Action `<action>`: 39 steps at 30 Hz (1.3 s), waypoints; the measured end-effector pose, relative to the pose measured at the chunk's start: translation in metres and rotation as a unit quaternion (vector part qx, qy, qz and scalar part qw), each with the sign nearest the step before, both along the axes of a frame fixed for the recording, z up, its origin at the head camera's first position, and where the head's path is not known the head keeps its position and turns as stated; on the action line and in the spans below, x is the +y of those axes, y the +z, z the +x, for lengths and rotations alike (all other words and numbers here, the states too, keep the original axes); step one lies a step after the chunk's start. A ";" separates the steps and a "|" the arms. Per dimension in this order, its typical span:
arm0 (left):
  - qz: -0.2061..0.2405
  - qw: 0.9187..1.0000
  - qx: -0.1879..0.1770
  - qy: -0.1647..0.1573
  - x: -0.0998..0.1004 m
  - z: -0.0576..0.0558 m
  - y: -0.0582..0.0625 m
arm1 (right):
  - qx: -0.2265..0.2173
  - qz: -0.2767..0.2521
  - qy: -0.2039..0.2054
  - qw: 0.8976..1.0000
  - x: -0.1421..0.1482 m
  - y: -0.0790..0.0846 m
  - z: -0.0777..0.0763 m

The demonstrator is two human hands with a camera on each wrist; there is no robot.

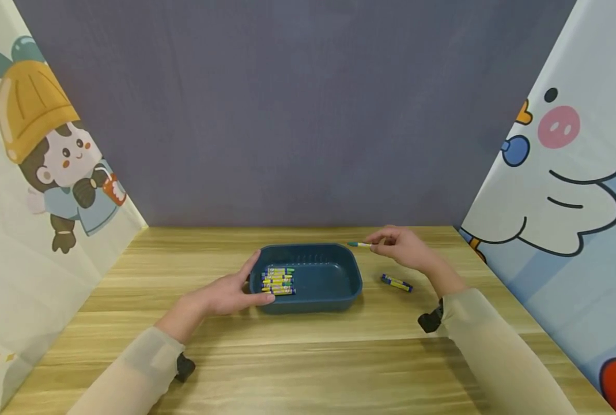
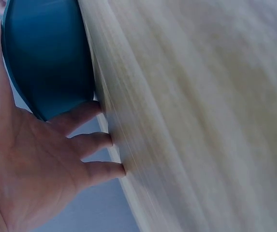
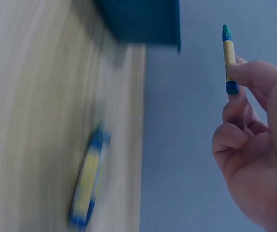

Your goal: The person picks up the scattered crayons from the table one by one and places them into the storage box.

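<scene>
A dark blue plastic bin [image 1: 308, 306] sits on the table with several crayons [image 1: 278, 281] lying side by side at its left end. My left hand [image 1: 230, 293] rests against that end, thumb at the front rim and a finger by the back left corner. Its other fingers look straight and spread in the left wrist view. Right of the bin, above the table, my right hand [image 1: 402, 248] pinches a green crayon [image 3: 229, 63] between thumb and fingers. The crayon's green tip points left toward the bin.
More crayons [image 1: 397, 283], seemingly a pair, lie together on the wooden table [image 1: 308, 357] below my right hand. A grey backdrop [image 1: 297, 115] rises behind the table, with cartoon-printed sheets on both sides.
</scene>
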State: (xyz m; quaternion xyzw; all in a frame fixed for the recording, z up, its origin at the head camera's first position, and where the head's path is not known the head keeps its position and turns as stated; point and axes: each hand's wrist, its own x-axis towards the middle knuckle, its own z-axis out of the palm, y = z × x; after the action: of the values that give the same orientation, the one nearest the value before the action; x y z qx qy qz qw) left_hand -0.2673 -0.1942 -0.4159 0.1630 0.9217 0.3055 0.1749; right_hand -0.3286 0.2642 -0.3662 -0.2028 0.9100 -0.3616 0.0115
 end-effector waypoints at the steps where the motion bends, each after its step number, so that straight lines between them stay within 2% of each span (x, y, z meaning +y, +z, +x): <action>1: -0.002 1.000 0.001 0.000 0.000 -0.001 0.000 | 0.001 -0.005 0.006 1.000 -0.009 0.000 -0.002; 8: -0.005 1.000 0.007 0.000 0.000 -0.002 -0.001 | -0.007 -0.020 0.053 0.998 -0.073 -0.002 -0.007; 12: -0.002 1.000 0.011 0.000 0.000 -0.003 -0.002 | -0.015 -0.024 0.073 0.997 -0.101 -0.009 -0.012; 18: 0.004 1.000 0.011 0.000 0.001 -0.002 -0.002 | -0.037 -0.025 0.093 0.995 -0.125 -0.023 -0.019; 22: 0.004 1.000 0.010 -0.001 0.002 -0.002 -0.001 | -0.048 -0.019 0.090 0.995 -0.131 -0.028 -0.019; 29: 0.002 1.000 0.013 -0.003 0.002 -0.002 -0.001 | -0.045 0.047 0.077 0.995 -0.136 -0.033 -0.017; 39: 0.005 1.000 0.013 0.002 0.000 0.000 0.000 | -0.036 0.159 0.034 0.986 -0.150 -0.040 -0.008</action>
State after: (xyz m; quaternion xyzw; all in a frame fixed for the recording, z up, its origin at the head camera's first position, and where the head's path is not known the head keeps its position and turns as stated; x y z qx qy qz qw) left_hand -0.2673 -0.1942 -0.4162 0.1665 0.9226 0.3084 0.1612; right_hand -0.3364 0.1146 -0.4063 -0.2158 0.9474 -0.2188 0.0890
